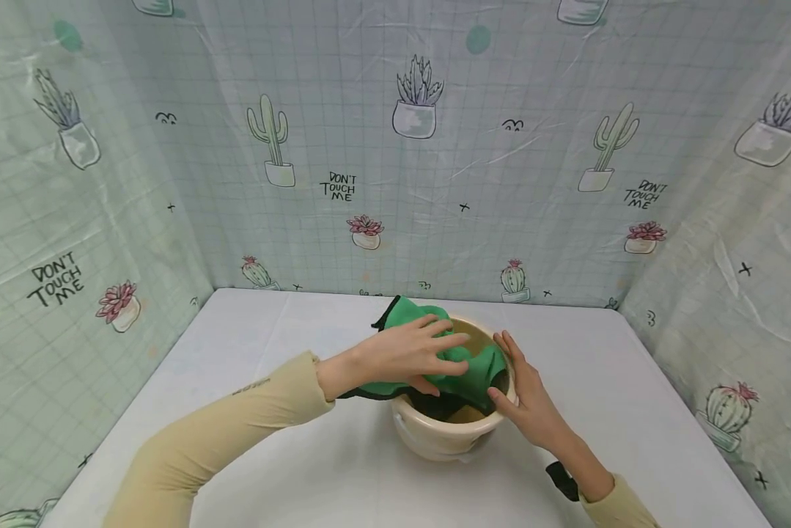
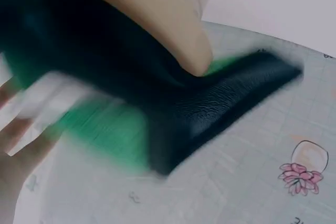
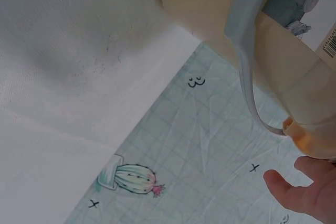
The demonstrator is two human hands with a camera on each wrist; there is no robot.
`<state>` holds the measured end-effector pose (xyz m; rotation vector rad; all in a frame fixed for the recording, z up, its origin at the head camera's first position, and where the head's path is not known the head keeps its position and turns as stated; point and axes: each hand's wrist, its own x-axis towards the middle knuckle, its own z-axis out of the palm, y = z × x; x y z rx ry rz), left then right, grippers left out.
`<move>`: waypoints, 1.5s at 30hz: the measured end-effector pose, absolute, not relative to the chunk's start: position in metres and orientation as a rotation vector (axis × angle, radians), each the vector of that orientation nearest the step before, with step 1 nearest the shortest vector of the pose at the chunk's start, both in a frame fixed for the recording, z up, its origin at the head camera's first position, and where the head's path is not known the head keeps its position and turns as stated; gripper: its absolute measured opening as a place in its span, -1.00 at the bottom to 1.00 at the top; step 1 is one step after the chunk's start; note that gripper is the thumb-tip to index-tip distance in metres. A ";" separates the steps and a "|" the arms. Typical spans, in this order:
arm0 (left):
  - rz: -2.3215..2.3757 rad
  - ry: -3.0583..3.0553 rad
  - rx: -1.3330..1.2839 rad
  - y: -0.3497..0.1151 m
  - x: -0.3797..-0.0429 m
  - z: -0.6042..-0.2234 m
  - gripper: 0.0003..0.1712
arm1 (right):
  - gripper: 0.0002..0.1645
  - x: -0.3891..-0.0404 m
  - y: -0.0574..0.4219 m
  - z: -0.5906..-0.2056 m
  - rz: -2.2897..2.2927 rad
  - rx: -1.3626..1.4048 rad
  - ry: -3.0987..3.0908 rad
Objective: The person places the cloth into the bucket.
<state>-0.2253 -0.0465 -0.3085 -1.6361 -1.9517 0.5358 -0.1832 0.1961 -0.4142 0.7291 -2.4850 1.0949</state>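
Note:
A cream bucket [image 1: 441, 440] stands upright on the white table. Draped over its left rim and into its mouth is a green cloth [image 1: 405, 312] with black edging and a dark underside. My left hand [image 1: 402, 356] lies over this cloth with its fingers spread. Blurred in the left wrist view, the cloth [image 2: 113, 140] hangs beside the fingers [image 2: 39, 148]. Against the bucket's right rim rests my right hand [image 1: 530, 403], its fingers fairly straight and its thumb over the edge. In the right wrist view its fingertips [image 3: 278, 184] touch near the rim [image 3: 304, 142].
The white tabletop [image 1: 289, 455] extends around the bucket. Behind and at both sides hangs a cactus-patterned sheet [image 1: 369, 147]. A pale handle strap [image 3: 247, 72] runs along the bucket's side, near a barcode label [image 3: 329, 45]. There is a black band [image 1: 562, 481] at my right wrist.

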 end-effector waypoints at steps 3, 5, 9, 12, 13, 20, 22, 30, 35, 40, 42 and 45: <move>0.490 -1.997 -1.593 -0.054 -0.228 -0.308 -0.41 | 0.04 -0.184 0.196 -0.416 1.109 0.699 -2.472; 0.457 -2.021 -1.560 -0.061 -0.230 -0.306 -0.44 | 0.05 -0.184 0.195 -0.415 1.111 0.683 -2.469; 0.357 -2.077 -1.514 -0.076 -0.238 -0.306 -0.50 | 0.04 -0.185 0.195 -0.414 1.095 0.673 -2.472; 0.312 -2.116 -1.494 -0.086 -0.243 -0.309 -0.52 | 0.04 -0.185 0.196 -0.415 1.094 0.668 -2.476; 0.306 -2.122 -1.483 -0.088 -0.243 -0.310 -0.53 | 0.04 -0.185 0.196 -0.416 1.095 0.669 -2.476; 0.239 -2.255 -1.344 -0.098 -0.256 -0.323 -0.55 | 0.03 -0.186 0.196 -0.418 1.095 0.683 -2.471; 0.220 -2.344 -1.286 -0.101 -0.264 -0.328 -0.49 | 0.02 -0.185 0.196 -0.419 1.097 0.682 -2.468; 0.147 -2.523 -1.220 -0.109 -0.288 -0.349 -0.37 | 0.01 -0.184 0.195 -0.422 1.111 0.690 -2.461; 0.094 -2.458 -1.288 -0.104 -0.288 -0.355 -0.44 | -0.03 -0.183 0.194 -0.423 1.117 0.688 -2.449; 0.131 -2.302 -1.376 -0.092 -0.280 -0.355 -0.50 | -0.04 -0.183 0.195 -0.424 1.113 0.695 -2.442; 0.178 -2.245 -1.406 -0.086 -0.275 -0.355 -0.52 | -0.05 -0.183 0.195 -0.425 1.107 0.700 -2.441; 0.231 -2.215 -1.457 -0.077 -0.269 -0.354 -0.54 | -0.06 -0.183 0.196 -0.425 1.105 0.700 -2.434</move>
